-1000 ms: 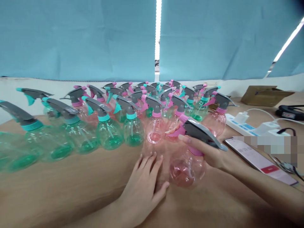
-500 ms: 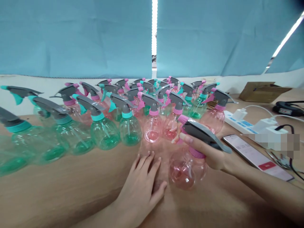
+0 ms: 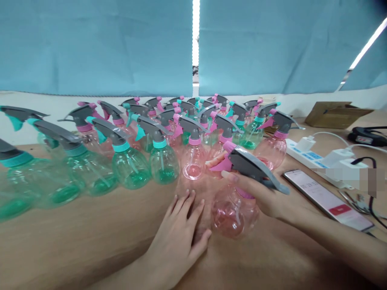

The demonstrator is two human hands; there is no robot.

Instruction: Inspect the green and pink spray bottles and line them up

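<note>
My right hand (image 3: 254, 193) is wrapped round the neck of a pink spray bottle (image 3: 231, 215) with a grey head and a pink trigger. The bottle leans a little, and I cannot tell whether its base touches the table. My left hand (image 3: 181, 233) lies flat on the wooden table (image 3: 99, 237), fingers spread, holding nothing, just left of that bottle. Beyond my hands stand a clear pink spray bottle (image 3: 192, 161) and a green spray bottle (image 3: 164, 165), both upright in the front row.
Several more green and pink spray bottles fill the table's back and left, including a tilted-looking green one (image 3: 90, 173). To the right lie a phone (image 3: 323, 197), a white power strip (image 3: 308, 157) with plugs and cables, a black device (image 3: 367, 137) and a cardboard box (image 3: 337, 114).
The held pink spray bottle and my right hand have shifted slightly left, towards my left hand. My left hand stays flat in nearly the same place.
</note>
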